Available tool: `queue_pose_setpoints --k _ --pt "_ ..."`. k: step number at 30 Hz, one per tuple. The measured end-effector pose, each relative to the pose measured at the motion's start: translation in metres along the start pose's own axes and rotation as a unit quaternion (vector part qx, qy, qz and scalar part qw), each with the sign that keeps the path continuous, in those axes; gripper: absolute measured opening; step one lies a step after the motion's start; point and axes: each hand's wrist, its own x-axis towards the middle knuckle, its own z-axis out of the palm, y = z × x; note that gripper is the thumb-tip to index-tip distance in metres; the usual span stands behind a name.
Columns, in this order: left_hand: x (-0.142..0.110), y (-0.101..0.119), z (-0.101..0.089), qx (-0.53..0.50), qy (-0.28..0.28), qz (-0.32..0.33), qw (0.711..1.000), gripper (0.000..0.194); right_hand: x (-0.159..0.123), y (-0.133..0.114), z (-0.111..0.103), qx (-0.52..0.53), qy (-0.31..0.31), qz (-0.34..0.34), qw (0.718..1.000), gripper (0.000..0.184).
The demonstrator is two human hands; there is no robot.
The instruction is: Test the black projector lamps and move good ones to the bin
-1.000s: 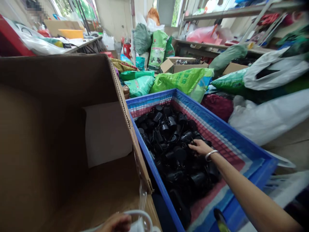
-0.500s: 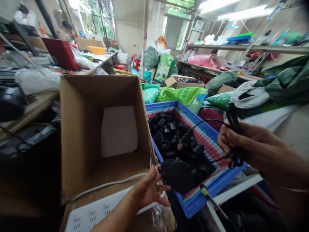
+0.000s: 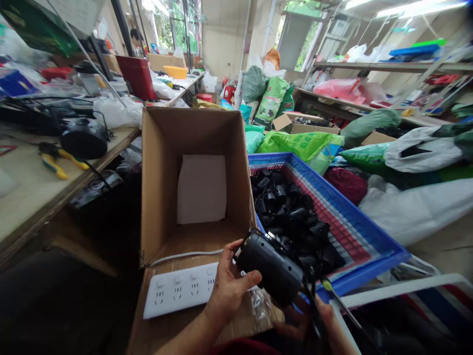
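A black rounded electrical housing [image 3: 271,264] is tilted in front of me, over the cardboard near the blue crate's corner. My left hand [image 3: 232,283] grips its left end, thumb on the front face and fingers behind. At its lower right end, my right hand [image 3: 327,315] is closed around a dark cord [image 3: 313,313]; the fingers underneath are in shadow and partly hidden. Beneath my left hand lies a white power strip [image 3: 181,290]. Many similar black parts [image 3: 291,207] fill the blue crate [image 3: 369,231] to the right.
An open cardboard box [image 3: 158,197] stands ahead, a paper sheet inside. A screwdriver [image 3: 342,303] with a yellow-green end lies by the crate's near corner. Pliers [image 3: 61,159] and a round black device [image 3: 84,138] rest on the left bench [image 3: 22,202]. Filled bags [image 3: 295,143] lie behind the crate.
My right hand has come down and left with the cord, from above the crate to beside the housing. My left hand, spread before, now grips the housing. The view has swung left.
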Motion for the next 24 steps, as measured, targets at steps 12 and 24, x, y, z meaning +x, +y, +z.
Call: queue_pose_setpoints --k 12,24 --pt "-0.001 0.037 -0.024 0.396 -0.083 -0.053 0.913 0.054 0.032 0.010 0.008 -0.052 0.016 0.007 0.998 0.039" --pt "-0.035 0.000 -0.007 0.447 0.001 -0.019 0.894 0.035 0.030 0.042 0.033 -0.246 0.181 -0.120 0.945 0.072"
